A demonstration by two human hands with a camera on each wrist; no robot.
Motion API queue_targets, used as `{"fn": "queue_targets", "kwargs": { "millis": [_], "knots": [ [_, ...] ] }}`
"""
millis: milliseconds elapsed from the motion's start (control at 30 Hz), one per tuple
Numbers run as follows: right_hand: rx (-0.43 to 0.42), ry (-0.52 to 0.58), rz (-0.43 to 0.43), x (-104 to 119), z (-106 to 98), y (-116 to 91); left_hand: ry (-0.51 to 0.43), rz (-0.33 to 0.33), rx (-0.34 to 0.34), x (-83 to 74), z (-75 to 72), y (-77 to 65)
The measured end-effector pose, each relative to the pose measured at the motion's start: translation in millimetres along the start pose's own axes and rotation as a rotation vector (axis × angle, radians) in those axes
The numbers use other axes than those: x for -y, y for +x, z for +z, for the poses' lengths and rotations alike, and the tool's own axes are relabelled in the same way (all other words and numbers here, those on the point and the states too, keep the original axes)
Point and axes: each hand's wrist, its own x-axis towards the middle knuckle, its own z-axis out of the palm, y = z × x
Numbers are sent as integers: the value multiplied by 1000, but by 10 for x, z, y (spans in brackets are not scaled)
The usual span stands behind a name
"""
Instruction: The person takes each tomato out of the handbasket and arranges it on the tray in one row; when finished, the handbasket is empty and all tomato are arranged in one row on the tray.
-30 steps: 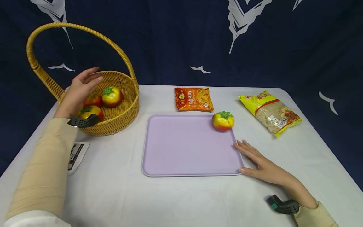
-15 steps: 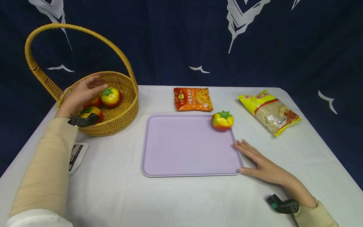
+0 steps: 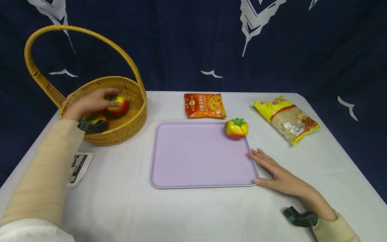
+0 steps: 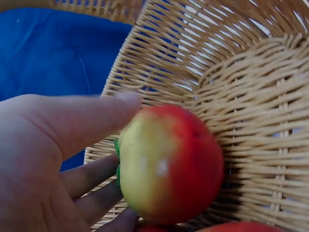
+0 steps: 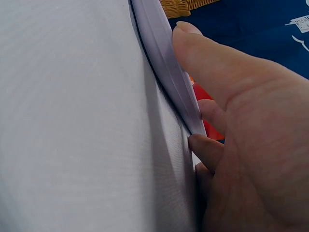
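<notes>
In the wicker basket (image 3: 133, 121) my left hand (image 3: 90, 103) reaches down over a red-and-yellow tomato (image 3: 120, 108) with green leaves. The left wrist view shows the thumb stretched along one side of this tomato (image 4: 169, 166), its tip right at the skin. The other fingers reach toward the leafy end, partly hidden. Another tomato (image 3: 96, 118) lies below the wrist, and a further one is mostly covered by the hand. My right hand (image 3: 278, 176) lies with extended fingers at the right edge of the lilac tray (image 3: 202, 158), thumb at its near corner.
A single tomato (image 3: 236, 129) sits on the tray's far right corner. Behind the tray lies an orange snack packet (image 3: 205, 106); a yellow-topped clear bag (image 3: 287, 119) is at the right. A white card-like item (image 3: 80, 169) lies beside the left forearm. The basket's tall handle (image 3: 81, 31) arches over it.
My left hand has lowered into the basket and moved right, from above the tomatoes to one of them. The right hand stays at the tray's edge.
</notes>
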Motion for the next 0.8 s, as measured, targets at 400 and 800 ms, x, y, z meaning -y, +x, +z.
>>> {"fn": "queue_targets", "kwargs": {
  "millis": [400,800],
  "knots": [
    [10,-9,25,-16,0,-2,-44,-65,65,67,81,66],
    [3,-14,1,-48,-9,-1,23,7,-165,-173,-15,-141]
  ]
}}
